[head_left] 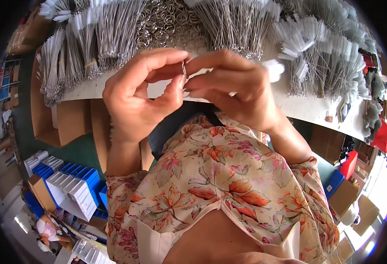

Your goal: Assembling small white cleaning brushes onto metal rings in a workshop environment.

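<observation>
Above the near edge of the white table (pixel 114 89), my two hands meet at fingertip height. A thin metal ring (pixel 184 68), seen nearly edge-on, is pinched between the thumb and index finger of my left hand (pixel 136 94). My right hand (pixel 241 86) is bent inward with its fingers closed at the ring's right side, slightly blurred; what it grips is mostly hidden. White bristles (pixel 274 70) show just beyond its knuckles, and I cannot tell whether they belong to something in that hand. Behind the hands lies a heap of loose metal rings (pixel 169 24).
Bundles of thin wire brushes with white bristles stand left (pixel 85 44), centre (pixel 233 26) and right (pixel 310 53) on the table. Below the left edge are an open cardboard box (pixel 72 123) and blue and white bins (pixel 72 189). Another person (pixel 48 229) is at the far lower left.
</observation>
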Available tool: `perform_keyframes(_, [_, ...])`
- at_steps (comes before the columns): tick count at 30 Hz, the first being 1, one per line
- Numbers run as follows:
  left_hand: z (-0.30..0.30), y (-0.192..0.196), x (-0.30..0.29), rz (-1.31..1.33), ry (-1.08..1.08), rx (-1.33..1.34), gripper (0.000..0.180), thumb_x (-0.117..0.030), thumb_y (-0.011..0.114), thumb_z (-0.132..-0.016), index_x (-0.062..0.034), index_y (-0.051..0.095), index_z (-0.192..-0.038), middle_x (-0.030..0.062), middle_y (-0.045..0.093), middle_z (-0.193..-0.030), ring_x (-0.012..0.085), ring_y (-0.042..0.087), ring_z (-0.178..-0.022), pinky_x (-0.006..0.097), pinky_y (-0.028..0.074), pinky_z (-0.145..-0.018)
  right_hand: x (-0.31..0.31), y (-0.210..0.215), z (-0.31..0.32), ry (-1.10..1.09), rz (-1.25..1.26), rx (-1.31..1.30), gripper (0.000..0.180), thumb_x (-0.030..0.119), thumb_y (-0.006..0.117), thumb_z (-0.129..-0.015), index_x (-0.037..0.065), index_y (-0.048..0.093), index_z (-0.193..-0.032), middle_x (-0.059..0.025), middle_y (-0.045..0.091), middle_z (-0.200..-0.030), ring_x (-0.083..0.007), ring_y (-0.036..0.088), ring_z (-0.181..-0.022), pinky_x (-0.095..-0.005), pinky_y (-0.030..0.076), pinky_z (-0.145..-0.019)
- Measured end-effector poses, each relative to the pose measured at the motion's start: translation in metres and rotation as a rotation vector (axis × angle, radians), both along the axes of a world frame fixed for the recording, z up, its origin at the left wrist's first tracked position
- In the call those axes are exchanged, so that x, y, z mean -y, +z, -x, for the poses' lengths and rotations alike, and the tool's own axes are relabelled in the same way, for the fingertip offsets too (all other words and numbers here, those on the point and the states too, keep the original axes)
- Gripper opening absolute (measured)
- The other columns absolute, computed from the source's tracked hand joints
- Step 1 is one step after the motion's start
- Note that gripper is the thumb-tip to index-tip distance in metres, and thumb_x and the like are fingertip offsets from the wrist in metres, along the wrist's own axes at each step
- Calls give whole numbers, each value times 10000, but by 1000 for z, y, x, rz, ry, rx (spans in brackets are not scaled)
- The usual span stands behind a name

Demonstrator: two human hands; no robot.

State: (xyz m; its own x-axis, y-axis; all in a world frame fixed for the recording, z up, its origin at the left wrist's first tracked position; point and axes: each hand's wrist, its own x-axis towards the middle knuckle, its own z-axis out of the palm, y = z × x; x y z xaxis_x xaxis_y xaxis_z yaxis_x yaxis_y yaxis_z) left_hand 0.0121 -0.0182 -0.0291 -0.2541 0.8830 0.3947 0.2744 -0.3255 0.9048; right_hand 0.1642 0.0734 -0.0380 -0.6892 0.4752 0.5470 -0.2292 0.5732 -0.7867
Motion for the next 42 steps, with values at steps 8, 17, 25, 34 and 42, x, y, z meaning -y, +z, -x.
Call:
perform_keyframes(8, [-7, -6, -12, -353, 158, -171, 259, 64, 651, -719, 68, 612, -976, 157, 629, -939, 178, 645, -764, 243, 548, -649, -1, 24, -2, 103, 868, 107, 188, 180, 642, -833, 3, 635, -894, 10, 587, -700, -39, 506, -573, -178, 414, -507])
perform_keyframes(17, [2, -3, -16, -180, 6, -117, 274, 139, 596, -719, 78, 606, -986, 139, 625, -969, 162, 631, -835, 243, 537, -724, -18, 22, 0, 75, 768, 189, 157, 148, 656, -816, 0, 651, -865, -16, 624, -715, -48, 513, -549, -183, 426, -497])
perform_keyframes(25, [4, 4, -20, -21, -104, -29, 240, 138, 594, -713, 75, 623, -942, 133, 631, -951, 150, 636, -798, 247, 541, -718, -26, 29, -9, 100, 744, 308, 142, 128, 667, -797, 1, 666, -861, -24, 630, -694, -52, 510, -523, -188, 413, -476])
perform_keyframes(34, [13, 1, -12, -61, -109, -33, 249, 140, 581, -719, 88, 608, -961, 157, 617, -979, 159, 623, -833, 233, 523, -743, -23, 29, 0, 29, 469, 299, 145, 126, 663, -805, 11, 649, -892, -25, 615, -650, -34, 503, -464, -165, 351, -390])
perform_keyframes(42, [5, -9, -6, -108, -85, 13, 279, 152, 581, -732, 89, 588, -1004, 173, 610, -990, 193, 621, -879, 267, 540, -755, -13, 11, -6, 219, 895, 297, 155, 169, 665, -812, 15, 654, -835, -5, 597, -676, -42, 525, -526, -171, 397, -453])
